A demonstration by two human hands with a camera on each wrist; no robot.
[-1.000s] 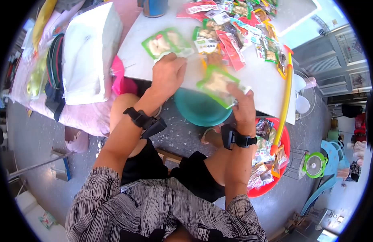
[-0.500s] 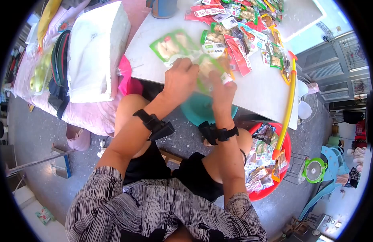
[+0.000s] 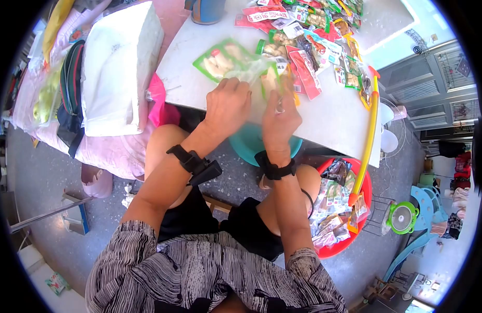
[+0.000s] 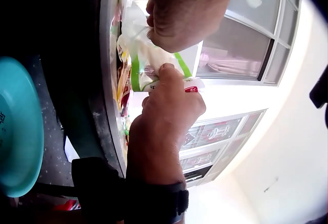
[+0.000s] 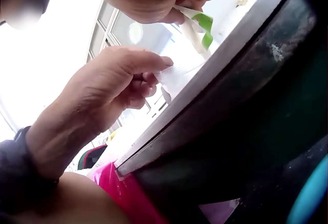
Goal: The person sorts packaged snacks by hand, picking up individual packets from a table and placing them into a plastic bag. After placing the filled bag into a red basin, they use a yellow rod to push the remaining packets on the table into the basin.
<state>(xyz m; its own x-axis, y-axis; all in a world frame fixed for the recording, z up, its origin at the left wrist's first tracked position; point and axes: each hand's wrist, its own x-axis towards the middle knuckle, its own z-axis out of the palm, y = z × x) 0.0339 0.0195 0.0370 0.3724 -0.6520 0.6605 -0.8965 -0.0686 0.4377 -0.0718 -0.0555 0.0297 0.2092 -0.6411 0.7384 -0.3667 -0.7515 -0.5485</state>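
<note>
At upper centre of the head view, flat on the bench [image 3: 345, 125] as before: a green-edged double packet [image 3: 217, 63]. Just below, with the left hand [image 3: 229, 107]: pinching clear plastic [image 5: 171, 78] in narrowed fingers, little moved from a second ago. Farther right, with the right hand [image 3: 281, 122]: gripping a held packet [image 4: 154, 62] between thumb and fingers, brought in leftward and now near the left hand. At upper right, much as earlier: a heap of packets [image 3: 306, 49]. At lower right: a red tub [image 3: 332, 251] holding more.
</note>
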